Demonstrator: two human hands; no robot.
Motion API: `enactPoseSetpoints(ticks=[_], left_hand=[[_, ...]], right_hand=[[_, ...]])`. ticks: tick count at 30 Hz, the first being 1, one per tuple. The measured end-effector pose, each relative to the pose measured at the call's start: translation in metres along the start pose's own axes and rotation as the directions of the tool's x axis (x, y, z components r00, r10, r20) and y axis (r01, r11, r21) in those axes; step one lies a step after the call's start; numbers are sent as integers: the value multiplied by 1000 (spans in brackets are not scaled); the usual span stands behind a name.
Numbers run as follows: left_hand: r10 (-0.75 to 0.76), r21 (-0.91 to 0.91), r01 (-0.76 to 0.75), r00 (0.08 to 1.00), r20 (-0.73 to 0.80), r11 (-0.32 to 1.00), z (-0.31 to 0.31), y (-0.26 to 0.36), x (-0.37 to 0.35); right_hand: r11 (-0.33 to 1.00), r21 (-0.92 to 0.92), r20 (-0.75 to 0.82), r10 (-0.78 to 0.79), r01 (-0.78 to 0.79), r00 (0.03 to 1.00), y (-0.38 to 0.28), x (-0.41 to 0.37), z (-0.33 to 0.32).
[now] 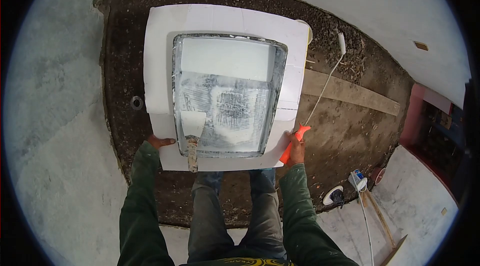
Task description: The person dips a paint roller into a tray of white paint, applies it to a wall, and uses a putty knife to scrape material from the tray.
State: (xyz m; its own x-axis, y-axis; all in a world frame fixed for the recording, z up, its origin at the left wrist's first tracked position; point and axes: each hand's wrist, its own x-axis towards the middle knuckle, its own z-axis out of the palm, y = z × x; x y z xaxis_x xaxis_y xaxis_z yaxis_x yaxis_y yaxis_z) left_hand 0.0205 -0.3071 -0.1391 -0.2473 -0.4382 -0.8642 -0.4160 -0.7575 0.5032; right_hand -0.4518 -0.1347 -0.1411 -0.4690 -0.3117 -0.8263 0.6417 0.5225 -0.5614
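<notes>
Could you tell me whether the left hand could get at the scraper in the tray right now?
Probably yes: the scraper juts over the tray rim close to the left hand, nothing between, though that hand grips the board.

Wooden plank on the dirt floor, small metal ring beside a concrete slab

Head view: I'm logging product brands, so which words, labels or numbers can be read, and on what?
None can be read.
Yellow marks on the dark garment at the bottom edge: cut off, unreadable.
Blue label on the small container on the floor: too small.
White board and paint tray: no lettering seen.
</notes>
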Motion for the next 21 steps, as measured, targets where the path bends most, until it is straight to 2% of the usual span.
enactPoseSetpoints(ticks=[4,6,10,13,15,18,21], left_hand=[[48,24,-48,999,8,999,-1,-6,-1],[122,-15,-122,992,-12,992,6,7,-9],[94,55,-95,996,8,994,-3,-17,-6],[123,43,-123,992,-17,991,6,4,-18],[47,6,-47,999,1,999,8,9,-20],[50,-48,-51,999,-16,998,16,20,-24],[111,-3,-111,994,22,994,11,14,-19]], right_hand=[[1000,-5,-36,-23,22,999,-4,-4,3],[1000,-7,-26,-22,22,999,-6,-3,5],[1000,-11,-47,4,-5,999,-3,0,2],[1000,-5,-42,19,-20,999,-2,1,-1],[999,3,-38,32,-32,999,-3,2,0],[1000,5,-23,20,-20,1000,-9,-3,3],[1000,8,-39,-10,10,999,-10,-5,4]])
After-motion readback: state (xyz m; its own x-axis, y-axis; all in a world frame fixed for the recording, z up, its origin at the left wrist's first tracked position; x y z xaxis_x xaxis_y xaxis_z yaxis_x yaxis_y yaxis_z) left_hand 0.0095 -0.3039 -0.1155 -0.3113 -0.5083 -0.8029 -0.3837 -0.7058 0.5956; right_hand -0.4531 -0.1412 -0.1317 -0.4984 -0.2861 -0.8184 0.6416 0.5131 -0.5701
